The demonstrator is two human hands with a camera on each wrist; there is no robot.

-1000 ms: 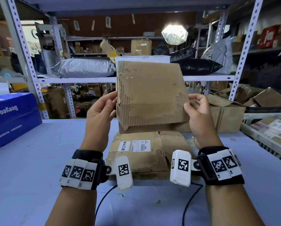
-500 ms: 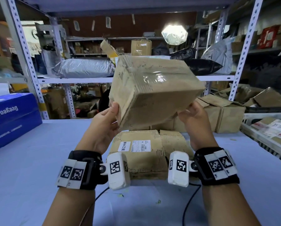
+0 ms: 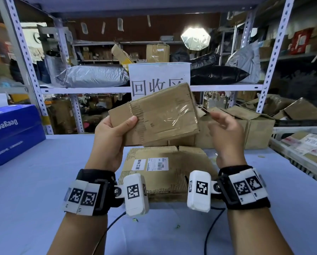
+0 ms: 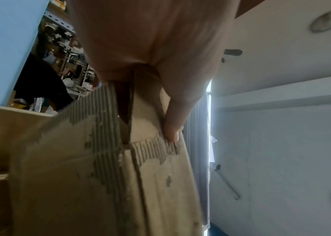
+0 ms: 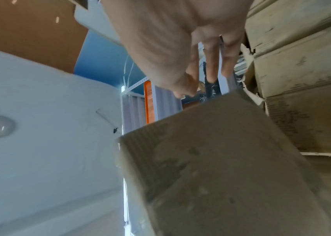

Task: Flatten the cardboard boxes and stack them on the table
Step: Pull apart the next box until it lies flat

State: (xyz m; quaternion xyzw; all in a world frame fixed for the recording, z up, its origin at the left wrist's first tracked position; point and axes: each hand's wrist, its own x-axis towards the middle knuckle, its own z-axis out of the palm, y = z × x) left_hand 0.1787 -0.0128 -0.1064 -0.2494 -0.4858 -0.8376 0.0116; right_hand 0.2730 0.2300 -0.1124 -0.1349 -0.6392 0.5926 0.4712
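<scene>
Cardboard being collapsed above the table

Left hand (image 3: 110, 137) is pinching the taped brown cardboard box (image 3: 159, 116); right hand (image 3: 224, 129), fingers loosely spread, should press its far side flat.

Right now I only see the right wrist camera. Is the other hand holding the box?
Observer: Yes. The left hand grips the box at its left end, thumb on top.
Operator: Is my right hand holding it too?
Observer: No. In the head view the right hand is open, just past the box's right edge.
Operator: What's under the box?
Observer: A flat box with a white label lies on the table below it.
</scene>
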